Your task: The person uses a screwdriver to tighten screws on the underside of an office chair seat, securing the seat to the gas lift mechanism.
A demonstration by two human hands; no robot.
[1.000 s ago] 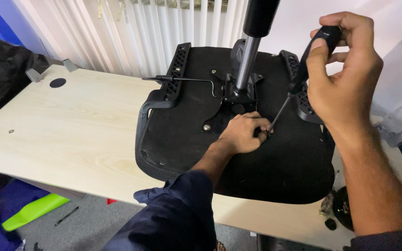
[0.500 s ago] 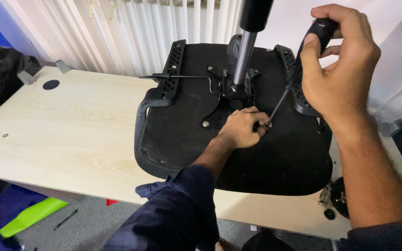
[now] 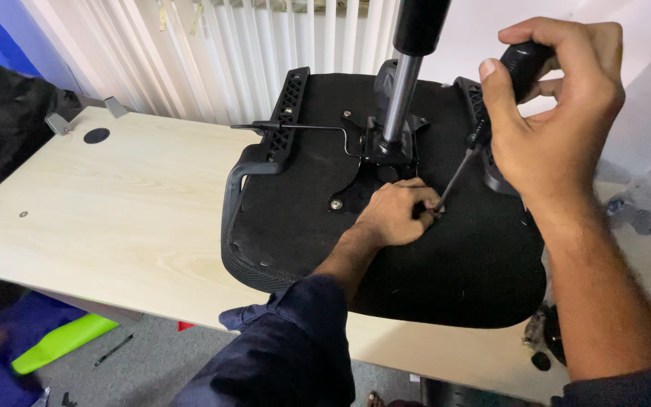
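At far left I see a round black hole (image 3: 96,136) in the pale wood surface (image 3: 114,218). The black seat (image 3: 461,264) lies upside down on it, with 1 grey post (image 3: 401,105) rising from its middle plate. My left hand (image 3: 395,215) rests on the seat, fingers pinched together at the screwdriver (image 3: 484,128) tip. My right hand (image 3: 555,120) holds the black handle, fingers clamped around it, the shaft slanting down-left.

Left hand (image 3: 395,213) curled low, fingertips pinched; right hand (image 3: 559,113) raised, fist closed.
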